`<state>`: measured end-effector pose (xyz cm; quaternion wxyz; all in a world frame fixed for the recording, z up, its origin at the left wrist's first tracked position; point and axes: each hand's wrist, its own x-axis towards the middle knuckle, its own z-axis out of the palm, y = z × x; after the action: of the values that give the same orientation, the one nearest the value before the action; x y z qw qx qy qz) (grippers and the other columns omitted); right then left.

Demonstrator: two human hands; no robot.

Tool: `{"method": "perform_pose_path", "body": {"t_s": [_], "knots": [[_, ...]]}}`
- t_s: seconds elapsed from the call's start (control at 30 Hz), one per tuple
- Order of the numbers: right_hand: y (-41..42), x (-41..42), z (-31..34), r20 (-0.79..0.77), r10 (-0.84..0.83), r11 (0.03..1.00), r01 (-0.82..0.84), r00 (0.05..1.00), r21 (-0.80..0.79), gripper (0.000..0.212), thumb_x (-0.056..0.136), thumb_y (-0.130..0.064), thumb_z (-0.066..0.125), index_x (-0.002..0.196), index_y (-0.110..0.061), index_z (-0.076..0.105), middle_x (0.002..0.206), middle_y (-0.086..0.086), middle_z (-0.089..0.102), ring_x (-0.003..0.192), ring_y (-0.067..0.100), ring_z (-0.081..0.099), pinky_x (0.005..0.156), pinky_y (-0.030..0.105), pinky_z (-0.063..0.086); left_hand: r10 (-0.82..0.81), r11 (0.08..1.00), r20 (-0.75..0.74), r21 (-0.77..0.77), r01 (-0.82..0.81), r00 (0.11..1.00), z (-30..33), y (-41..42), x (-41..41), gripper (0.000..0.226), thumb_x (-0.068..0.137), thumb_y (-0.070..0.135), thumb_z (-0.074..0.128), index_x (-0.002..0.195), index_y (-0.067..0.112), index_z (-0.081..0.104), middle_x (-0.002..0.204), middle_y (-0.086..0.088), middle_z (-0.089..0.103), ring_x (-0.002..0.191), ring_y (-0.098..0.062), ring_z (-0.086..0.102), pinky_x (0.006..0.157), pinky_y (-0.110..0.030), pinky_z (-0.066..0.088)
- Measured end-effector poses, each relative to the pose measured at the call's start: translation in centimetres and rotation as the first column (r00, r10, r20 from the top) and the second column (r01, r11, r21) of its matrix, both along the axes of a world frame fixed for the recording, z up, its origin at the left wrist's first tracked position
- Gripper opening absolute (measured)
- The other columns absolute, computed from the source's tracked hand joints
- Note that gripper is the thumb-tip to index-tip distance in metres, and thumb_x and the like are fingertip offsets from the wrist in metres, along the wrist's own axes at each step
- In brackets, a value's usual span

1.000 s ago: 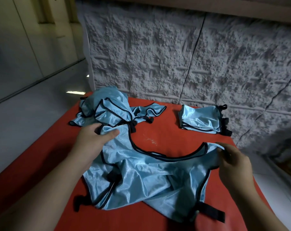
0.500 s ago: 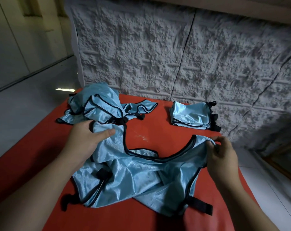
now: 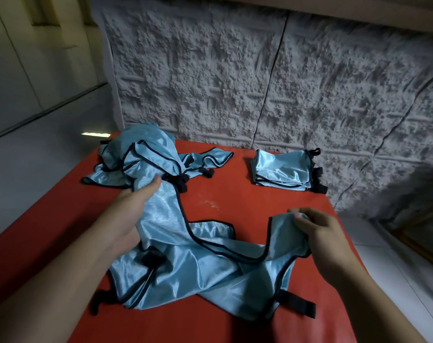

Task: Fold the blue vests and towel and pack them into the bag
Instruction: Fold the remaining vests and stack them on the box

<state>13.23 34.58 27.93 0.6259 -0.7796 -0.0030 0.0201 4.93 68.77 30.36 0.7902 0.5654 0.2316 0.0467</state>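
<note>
A light-blue vest (image 3: pixel 205 268) with black trim and black straps lies spread and rumpled on the red table (image 3: pixel 235 194) in front of me. My left hand (image 3: pixel 133 209) holds its left shoulder strap, thumb on top of the cloth. My right hand (image 3: pixel 319 233) pinches the right shoulder strap at its tip. A heap of unfolded blue vests (image 3: pixel 146 157) sits at the table's far left. A stack of folded vests (image 3: pixel 282 172) rests at the far right. No towel or bag shows.
A rough grey textured wall (image 3: pixel 260 82) runs right behind the table. Pale floor (image 3: pixel 37 157) lies to the left, and tiled floor (image 3: pixel 396 268) to the right past the table edge.
Both hands have drawn the vest's shoulder straps outward, opening the neckline wider. The left strap now lies straighter toward the heap. The view has shifted slightly.
</note>
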Motion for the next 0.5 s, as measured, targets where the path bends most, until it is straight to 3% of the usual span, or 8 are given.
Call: {"method": "perform_pose_path", "body": {"t_s": [0.07,0.17,0.27,0.37,0.43,0.5], "knots": [[0.1,0.0,0.6,-0.075,0.058,0.996,-0.052,0.996,0.075,0.029,0.092,0.006,0.056,0.110,-0.010,0.072,0.101,0.021,0.075,0.094,0.035,0.072,0.083,0.046,0.056,0.001,0.993,0.045,-0.115,0.004,0.999,0.0,0.0,0.0,0.040,0.074,0.030,0.074,0.111,0.016,0.071,0.116,-0.007,0.070,0.109,-0.030,0.066,0.103,-0.052,0.047],[0.2,-0.1,0.7,-0.080,0.108,0.993,-0.111,0.991,-0.043,0.038,0.088,0.012,0.059,0.115,-0.012,0.069,0.104,0.024,0.073,0.091,0.032,0.071,0.080,0.043,0.056,0.043,0.989,0.066,-0.144,-0.033,0.997,0.1,-0.2,-0.1,0.026,0.064,0.013,0.061,0.089,0.009,0.067,0.089,-0.013,0.067,0.082,-0.031,0.066,0.089,-0.046,0.050],[0.1,-0.5,0.9,-0.012,0.060,0.986,-0.061,0.998,-0.156,0.035,0.087,0.007,0.069,0.117,-0.011,0.070,0.096,0.021,0.073,0.074,0.016,0.065,0.068,0.035,0.055,0.098,0.995,0.061,0.010,-0.099,0.993,0.1,-0.5,-0.8,0.027,0.070,0.011,0.064,0.094,0.000,0.068,0.090,-0.022,0.071,0.078,-0.036,0.070,0.080,-0.046,0.053],[-0.2,-1.7,2.4,0.084,-0.020,0.979,0.037,0.996,-0.199,0.031,0.083,0.005,0.074,0.108,-0.013,0.075,0.070,0.001,0.067,0.048,0.000,0.054,0.048,0.016,0.044,0.101,0.959,0.088,0.258,-0.121,0.991,1.3,-1.7,-2.7,0.010,0.085,0.006,0.069,0.092,0.010,0.076,0.094,-0.018,0.076,0.087,-0.038,0.074,0.084,-0.052,0.056],[-0.4,-2.8,3.9,0.134,-0.044,0.972,0.074,0.990,-0.224,0.028,0.083,0.004,0.074,0.103,-0.016,0.077,0.074,-0.003,0.073,0.054,-0.002,0.062,0.049,0.013,0.046,0.044,0.919,0.114,0.385,-0.085,0.992,2.4,-2.1,-4.0,0.011,0.091,0.008,0.069,0.092,0.017,0.076,0.090,-0.012,0.077,0.083,-0.031,0.075,0.078,-0.049,0.059],[-0.6,-4.2,5.6,0.167,-0.024,0.962,0.069,0.986,-0.266,0.027,0.084,0.003,0.073,0.100,-0.018,0.080,0.080,-0.004,0.077,0.073,0.005,0.072,0.057,0.021,0.053,0.003,0.886,0.136,0.459,-0.065,0.991,3.7,-2.2,-5.0,0.011,0.092,0.010,0.071,0.099,0.017,0.074,0.095,-0.014,0.075,0.075,-0.026,0.073,0.065,-0.039,0.057]]}}
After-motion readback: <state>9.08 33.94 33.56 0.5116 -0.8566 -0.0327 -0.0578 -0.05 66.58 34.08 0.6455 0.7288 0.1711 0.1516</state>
